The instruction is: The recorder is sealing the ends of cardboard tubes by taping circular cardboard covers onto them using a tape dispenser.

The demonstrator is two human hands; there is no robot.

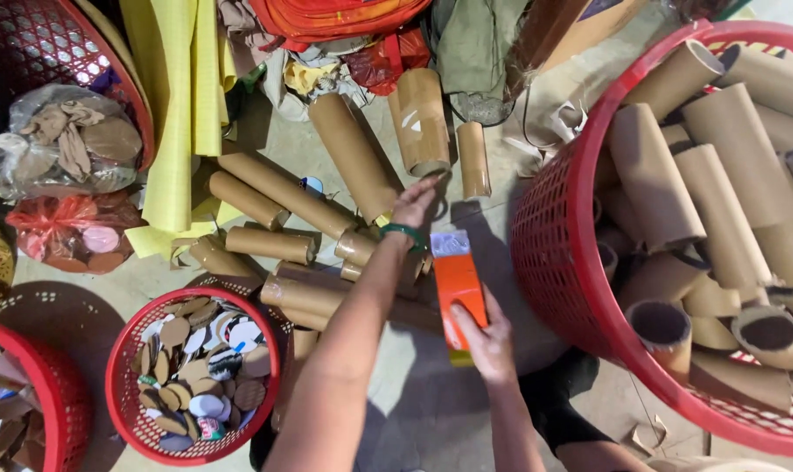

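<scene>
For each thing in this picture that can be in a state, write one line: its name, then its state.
Left hand: stretched out, fingertips at a standing tube.
Right hand: gripping the orange tool.
Orange tool: held off the floor.
Large red basket: packed with cardboard tubes.
Small red basket: filled with round discs.
Floor tubes: lying loose.

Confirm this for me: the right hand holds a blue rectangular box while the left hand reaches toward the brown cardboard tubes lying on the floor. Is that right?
Not quite. In the head view the rectangular box in the right hand is orange, not blue. The rest stands: the left hand reaches toward the brown cardboard tubes lying on the floor.
</scene>
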